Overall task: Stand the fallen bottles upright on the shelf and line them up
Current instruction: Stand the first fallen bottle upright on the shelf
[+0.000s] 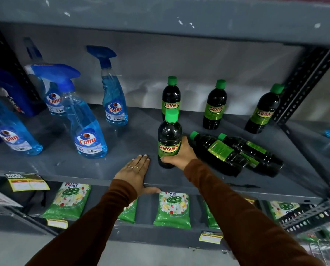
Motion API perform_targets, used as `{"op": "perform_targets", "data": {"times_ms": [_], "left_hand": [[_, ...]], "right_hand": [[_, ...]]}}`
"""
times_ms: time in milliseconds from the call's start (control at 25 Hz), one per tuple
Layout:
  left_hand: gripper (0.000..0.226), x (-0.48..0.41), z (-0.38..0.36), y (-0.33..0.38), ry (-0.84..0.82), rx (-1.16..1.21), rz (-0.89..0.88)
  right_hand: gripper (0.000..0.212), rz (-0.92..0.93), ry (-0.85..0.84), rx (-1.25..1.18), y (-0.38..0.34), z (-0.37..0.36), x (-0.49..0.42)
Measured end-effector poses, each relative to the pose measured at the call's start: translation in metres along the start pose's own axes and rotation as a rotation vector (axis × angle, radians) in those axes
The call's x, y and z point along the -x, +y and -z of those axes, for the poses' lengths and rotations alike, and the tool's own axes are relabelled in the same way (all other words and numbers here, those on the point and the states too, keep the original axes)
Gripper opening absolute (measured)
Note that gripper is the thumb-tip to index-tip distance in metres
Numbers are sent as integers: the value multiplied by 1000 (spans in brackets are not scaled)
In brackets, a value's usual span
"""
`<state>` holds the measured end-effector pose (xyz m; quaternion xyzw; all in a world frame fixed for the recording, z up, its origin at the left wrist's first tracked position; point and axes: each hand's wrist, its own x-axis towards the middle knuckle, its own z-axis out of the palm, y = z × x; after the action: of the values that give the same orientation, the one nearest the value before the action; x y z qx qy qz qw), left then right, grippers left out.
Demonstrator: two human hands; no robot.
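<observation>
My right hand grips the lower body of a dark Sunny bottle with a green cap, which stands upright near the front of the grey shelf. My left hand lies flat and open on the shelf's front edge, just left of that bottle. Two more Sunny bottles lie on their sides to the right, caps pointing back-left: one nearer me, one behind it. Three stand upright along the back: left, middle, right.
Several blue Colin spray bottles stand on the shelf's left half. A perforated metal upright bounds the shelf at right. The shelf above hangs low overhead. Green 2-in-1 pouches fill the shelf below.
</observation>
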<state>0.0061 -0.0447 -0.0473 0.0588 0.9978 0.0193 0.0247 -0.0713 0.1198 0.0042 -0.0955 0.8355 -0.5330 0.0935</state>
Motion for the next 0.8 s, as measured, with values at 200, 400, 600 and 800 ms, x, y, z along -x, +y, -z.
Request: {"op": "perform_targets", "data": {"times_ms": [200,400,600,800], "left_hand": [[146,2,-1,6,-10,28,15],[148,6,2,8,-31,57,15],[146,8,5,8,-16,51,20],[142,9,3,7,8,39,19]], "right_hand": [[62,25,-15,-1,7,1,28],[70,12,-2,0,16,-6,38],[126,159,-74,607,26,22,32],[82,-44,307,1022,38,75,19]]}}
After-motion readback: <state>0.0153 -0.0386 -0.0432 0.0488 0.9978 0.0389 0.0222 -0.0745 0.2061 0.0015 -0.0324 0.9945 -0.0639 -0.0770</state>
